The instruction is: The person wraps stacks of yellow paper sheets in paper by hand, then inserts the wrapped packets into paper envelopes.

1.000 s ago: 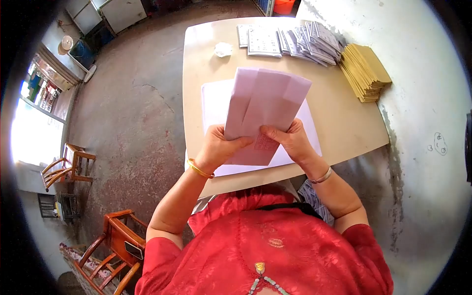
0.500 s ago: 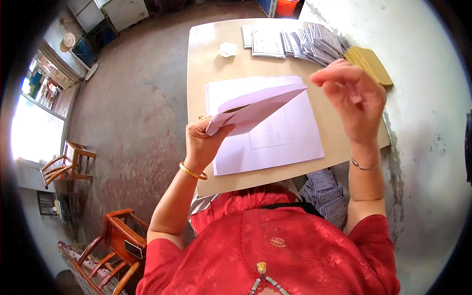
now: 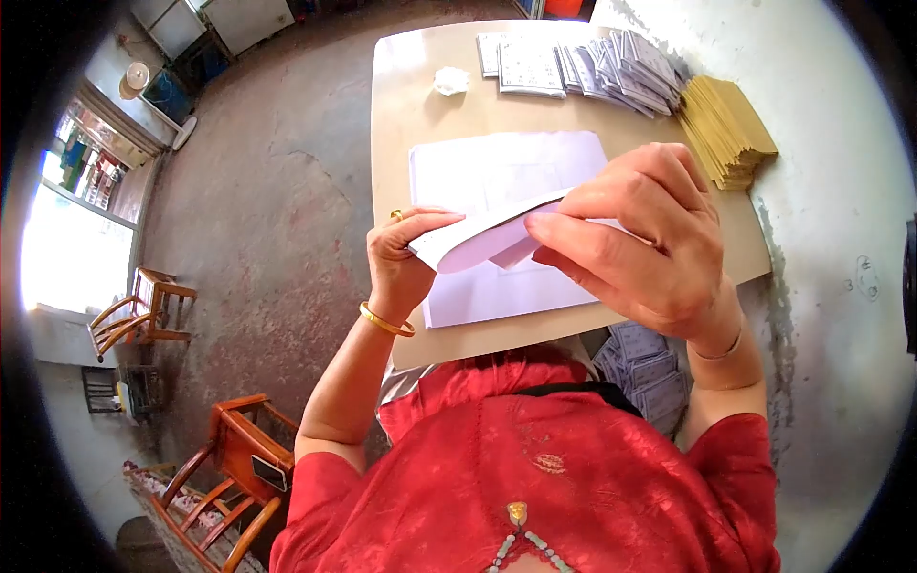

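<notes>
My left hand (image 3: 399, 256) is closed on the left end of a folded white paper (image 3: 468, 244), raised over the table with its layers bowed apart. At its other end, my right hand (image 3: 645, 244) pinches the paper's upper edge between thumb and fingers, and covers that end from view. Beneath both hands lies a large white sheet (image 3: 454, 172) with a faint rectangular outline on it. The sheet rests on the beige table (image 3: 406, 105).
Printed packets (image 3: 530, 67) lie in a row at the table's far side, beside a stack of yellow-brown envelopes (image 3: 728, 124). A crumpled white wad (image 3: 451, 81) sits left of them. More packets (image 3: 645, 368) are below the near edge. Wooden chairs (image 3: 248, 444) stand at left.
My right hand came down and left from the raised position at the right and took hold of the folded paper's right end. The paper's layers now bow wider apart. The view shifted slightly.
</notes>
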Demonstrator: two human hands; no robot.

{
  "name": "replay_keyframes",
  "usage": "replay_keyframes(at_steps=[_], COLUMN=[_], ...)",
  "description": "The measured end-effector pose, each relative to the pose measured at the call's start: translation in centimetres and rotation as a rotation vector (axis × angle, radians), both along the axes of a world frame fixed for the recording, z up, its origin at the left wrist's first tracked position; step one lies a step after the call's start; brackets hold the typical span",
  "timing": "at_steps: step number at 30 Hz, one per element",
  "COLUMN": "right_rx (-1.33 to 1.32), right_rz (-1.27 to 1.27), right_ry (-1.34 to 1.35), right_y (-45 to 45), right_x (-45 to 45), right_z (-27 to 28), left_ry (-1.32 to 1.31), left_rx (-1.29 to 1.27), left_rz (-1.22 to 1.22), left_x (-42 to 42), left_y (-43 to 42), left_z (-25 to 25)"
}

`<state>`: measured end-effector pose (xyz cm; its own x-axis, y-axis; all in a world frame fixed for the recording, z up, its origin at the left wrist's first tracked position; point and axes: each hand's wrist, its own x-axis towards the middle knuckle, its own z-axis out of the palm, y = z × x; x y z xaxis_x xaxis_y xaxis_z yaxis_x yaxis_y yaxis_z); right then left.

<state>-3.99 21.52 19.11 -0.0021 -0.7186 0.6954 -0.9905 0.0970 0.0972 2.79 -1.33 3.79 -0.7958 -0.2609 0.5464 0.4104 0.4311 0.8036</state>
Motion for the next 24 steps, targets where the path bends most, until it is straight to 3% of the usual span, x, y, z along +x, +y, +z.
replay_keyframes(at_steps=[20,24], right_rx=[0.05,0.065], right_rz=[-0.076,-0.088], right_ry=[0.028,0.049], right_y=[-0.5,-0.5], right_x=[2.7,2.6], right_z=[-2.1,-2.3], left_ry=[0.048,0.029], left_rx=[-0.017,0.267], left_rz=[0.04,-0.046], left_x=[0.4,0.1], left_y=[0.7,0.9], left_z=[0.2,-1.0])
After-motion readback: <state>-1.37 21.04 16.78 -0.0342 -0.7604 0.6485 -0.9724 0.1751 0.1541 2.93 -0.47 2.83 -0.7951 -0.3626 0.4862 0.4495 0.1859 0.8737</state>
